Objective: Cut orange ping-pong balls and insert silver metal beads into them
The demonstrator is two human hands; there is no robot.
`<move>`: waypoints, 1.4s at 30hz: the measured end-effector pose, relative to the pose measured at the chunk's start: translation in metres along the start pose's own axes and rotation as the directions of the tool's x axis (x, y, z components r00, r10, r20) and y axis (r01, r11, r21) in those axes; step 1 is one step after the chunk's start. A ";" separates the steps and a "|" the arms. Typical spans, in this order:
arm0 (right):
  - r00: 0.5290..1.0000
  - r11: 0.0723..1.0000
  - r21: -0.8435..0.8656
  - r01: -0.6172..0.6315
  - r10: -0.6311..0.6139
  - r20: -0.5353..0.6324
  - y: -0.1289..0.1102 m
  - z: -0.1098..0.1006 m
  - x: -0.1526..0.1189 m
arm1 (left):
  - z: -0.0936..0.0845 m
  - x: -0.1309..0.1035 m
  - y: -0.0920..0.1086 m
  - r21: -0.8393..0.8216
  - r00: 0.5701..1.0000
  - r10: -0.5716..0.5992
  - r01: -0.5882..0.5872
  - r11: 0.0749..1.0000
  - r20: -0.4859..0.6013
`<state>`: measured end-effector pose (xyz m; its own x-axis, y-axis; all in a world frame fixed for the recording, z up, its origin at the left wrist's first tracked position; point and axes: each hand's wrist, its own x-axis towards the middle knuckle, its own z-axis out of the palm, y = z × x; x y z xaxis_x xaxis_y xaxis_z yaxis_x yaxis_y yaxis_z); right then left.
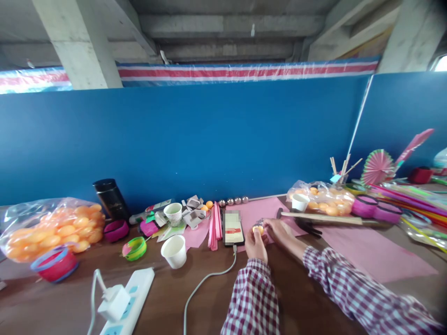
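Note:
My left hand [256,244] is closed around a small orange ball [258,230], holding it above the front edge of a pink sheet [254,209]. Close on its right, my right hand [277,231] has its fingers bent together at the ball's upper side, by a small shiny grey piece [260,222]. Whether that piece is pinched in the right fingers is too small to tell. A phone [233,228] with a lit screen and a plugged cable lies just left of my hands. Several silver balls [238,200] stand in a row behind the pink sheet.
Left are a bag of orange balls [66,230], a black flask [111,200], paper cups [173,251] and a power strip [134,298]. A hammer [324,218], another ball bag [328,197] and purple rolls [387,211] lie right. A charging cable [204,280] crosses the table.

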<state>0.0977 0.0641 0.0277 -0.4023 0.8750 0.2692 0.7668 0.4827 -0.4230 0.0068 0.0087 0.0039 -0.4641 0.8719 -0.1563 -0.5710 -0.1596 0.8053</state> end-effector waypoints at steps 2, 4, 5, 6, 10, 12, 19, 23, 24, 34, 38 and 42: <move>1.000 1.000 0.019 0.017 -0.017 -0.008 0.003 0.001 0.000 | 0.000 0.000 -0.001 0.013 1.000 -0.001 0.001 1.000 0.004; 0.999 0.998 0.036 0.045 -0.044 -0.019 0.006 0.003 -0.002 | 0.000 0.000 -0.001 0.020 1.000 -0.008 0.008 1.000 -0.002; 0.998 0.997 0.040 0.060 -0.059 -0.028 0.008 0.003 -0.003 | 0.000 0.000 -0.001 0.021 1.000 -0.010 0.010 1.000 -0.005; 0.996 0.996 0.040 0.078 -0.076 -0.039 0.009 0.004 -0.004 | 0.000 0.000 -0.001 0.022 1.000 -0.013 0.013 1.000 -0.006; 0.990 0.994 0.021 0.112 -0.109 -0.088 0.016 0.006 -0.008 | 0.001 0.000 0.000 0.003 1.000 -0.018 0.018 1.000 -0.007; 0.992 0.994 0.006 0.106 -0.105 -0.075 0.019 0.006 -0.008 | 0.000 0.001 -0.001 -0.029 1.000 -0.026 0.025 0.999 -0.011; 0.978 0.979 -0.034 0.201 -0.203 -0.043 0.020 -0.004 -0.013 | -0.001 0.001 -0.001 -0.110 0.999 -0.032 0.032 0.993 0.002; 0.985 0.982 0.101 0.160 -0.152 -0.080 0.021 -0.009 -0.021 | -0.003 0.002 -0.003 -0.100 0.999 -0.031 0.032 0.995 0.010; 0.986 0.975 0.164 0.148 -0.133 -0.100 0.021 -0.009 -0.023 | -0.003 0.003 -0.004 -0.103 0.999 -0.032 0.034 0.994 0.020; 0.993 0.786 0.616 0.052 0.022 -0.112 0.035 0.005 -0.026 | -0.004 0.000 -0.001 -0.058 0.996 -0.046 0.051 0.997 0.081; 0.992 0.746 0.663 0.063 0.028 -0.126 0.034 0.006 -0.024 | -0.004 0.001 -0.003 -0.001 0.997 -0.038 0.039 0.999 0.073; 0.996 0.638 0.768 0.063 0.004 -0.085 0.025 0.008 -0.028 | -0.006 0.002 -0.005 0.049 0.993 0.004 -0.010 0.999 0.121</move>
<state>0.1241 0.0519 0.0033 -0.3553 0.8707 0.3401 0.0796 0.3907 -0.9171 0.0050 0.0083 -0.0038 -0.3816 0.9206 -0.0826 -0.5323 -0.1457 0.8339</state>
